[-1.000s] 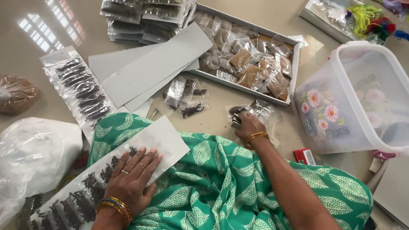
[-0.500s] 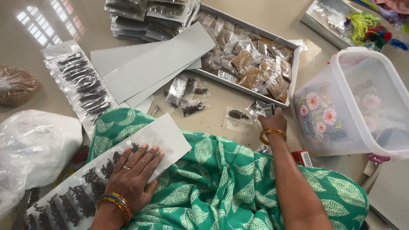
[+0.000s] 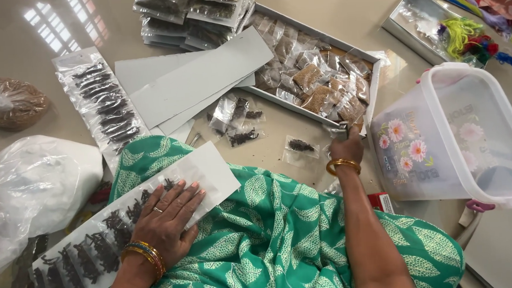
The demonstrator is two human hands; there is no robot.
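My left hand (image 3: 167,220) lies flat, fingers spread, on a long white card (image 3: 211,170) that rests across my green leaf-print lap. Rows of clear packets with dark pieces (image 3: 71,267) are fixed to that card. My right hand (image 3: 345,149) reaches forward to the near corner of a grey tray (image 3: 374,81) full of small packets of brown grains (image 3: 317,89). Its fingers curl away from me, so what they touch is hidden. A small packet of dark pieces (image 3: 301,146) lies on the floor just left of that hand.
A clear lidless tub with flower prints (image 3: 463,135) stands at the right. Grey cards (image 3: 201,77), loose small packets (image 3: 237,113), a filled strip (image 3: 105,107), a white plastic bag (image 3: 33,182), a brown bag (image 3: 9,103) and stacked strips (image 3: 192,8) lie around.
My right hand has left the small packets on the floor and moved forward and right to the tray's corner. The left hand has stayed flat on the card.
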